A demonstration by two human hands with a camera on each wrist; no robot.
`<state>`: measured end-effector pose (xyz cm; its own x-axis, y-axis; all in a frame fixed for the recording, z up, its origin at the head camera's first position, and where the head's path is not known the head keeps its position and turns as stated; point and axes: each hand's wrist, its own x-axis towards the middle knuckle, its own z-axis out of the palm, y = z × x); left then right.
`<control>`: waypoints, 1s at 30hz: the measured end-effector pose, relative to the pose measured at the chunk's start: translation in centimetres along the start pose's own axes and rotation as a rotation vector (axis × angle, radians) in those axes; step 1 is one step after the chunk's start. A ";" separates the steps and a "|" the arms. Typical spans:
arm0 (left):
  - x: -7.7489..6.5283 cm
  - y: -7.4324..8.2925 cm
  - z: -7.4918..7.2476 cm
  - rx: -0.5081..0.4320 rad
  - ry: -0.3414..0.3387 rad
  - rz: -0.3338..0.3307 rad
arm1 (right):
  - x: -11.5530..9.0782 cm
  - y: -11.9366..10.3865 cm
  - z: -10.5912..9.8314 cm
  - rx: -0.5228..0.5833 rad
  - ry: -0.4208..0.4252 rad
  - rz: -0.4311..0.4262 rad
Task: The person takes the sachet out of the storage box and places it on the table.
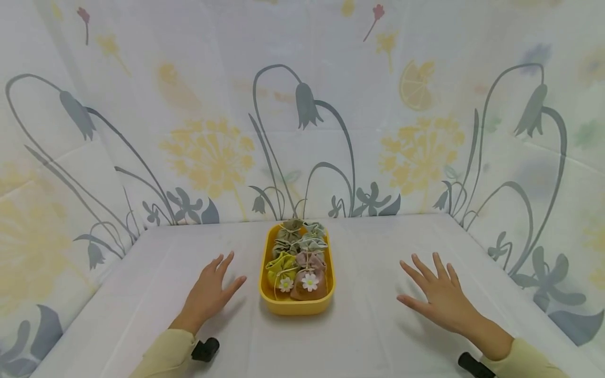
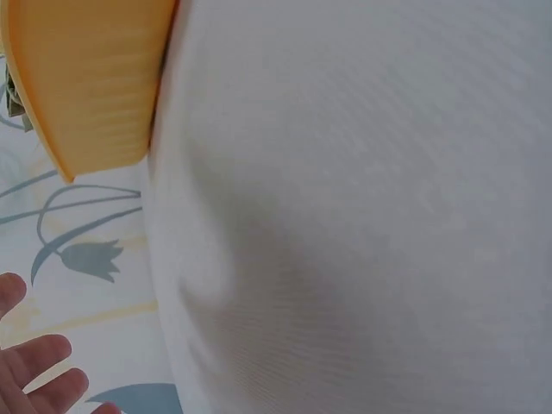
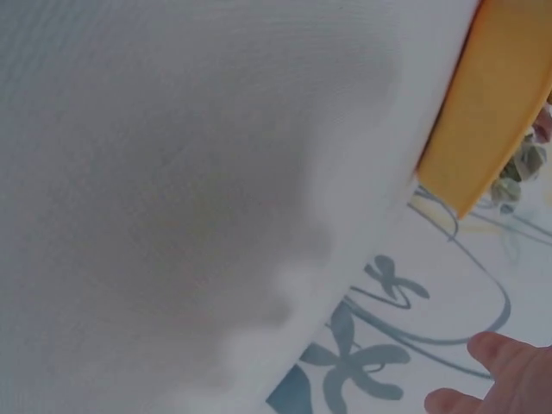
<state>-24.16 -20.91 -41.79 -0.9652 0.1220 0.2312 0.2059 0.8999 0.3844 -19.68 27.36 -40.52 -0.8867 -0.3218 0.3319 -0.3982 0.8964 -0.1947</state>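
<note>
A yellow tray (image 1: 298,307) stands at the middle of the table, filled with several small drawstring pouches. At its front are a lime-green pouch (image 1: 280,266) and a pinkish-brown pouch (image 1: 314,262), each with a white flower by it. Grey-green pouch (image 1: 290,229) and pale mint pouch (image 1: 312,242) fabric bunches up behind them. My left hand (image 1: 208,294) hovers left of the tray, fingers spread and holding nothing. To the right of it, farther off, my right hand (image 1: 439,294) is also spread, with nothing in it. In both wrist views the tray's side wall (image 2: 95,78) shows beyond the fingers.
White cloth covers the table (image 1: 364,325). A white curtain (image 1: 302,168) printed with grey bellflowers and yellow blooms hangs along the back and both sides. The tray sits near the table's back edge. A black wrist device (image 1: 205,349) is strapped at the left sleeve, another (image 1: 475,365) at the right.
</note>
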 end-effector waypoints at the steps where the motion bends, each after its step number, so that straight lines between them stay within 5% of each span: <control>1: 0.1 0.1 0.0 -0.012 0.000 -0.007 | 0.0 -0.2 0.0 0.007 0.002 -0.003; 12: 1.3 1.8 0.0 -0.123 0.058 -0.027 | 0.6 -1.9 0.6 0.082 -0.003 -0.018; 18: 1.7 2.5 0.3 -0.307 0.093 0.032 | 1.2 -2.9 0.7 0.117 0.008 -0.023; 24: 2.2 3.1 0.7 -0.440 0.065 0.038 | 1.6 -3.6 1.0 0.145 0.006 -0.021; 30: 2.7 3.6 1.1 -0.567 -0.024 -0.044 | 2.1 -4.2 1.4 0.164 0.000 -0.013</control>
<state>-26.23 -16.85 -40.77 -0.9768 0.1048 0.1865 0.2134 0.5399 0.8143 -20.21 22.46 -40.28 -0.8815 -0.3328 0.3350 -0.4423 0.8305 -0.3387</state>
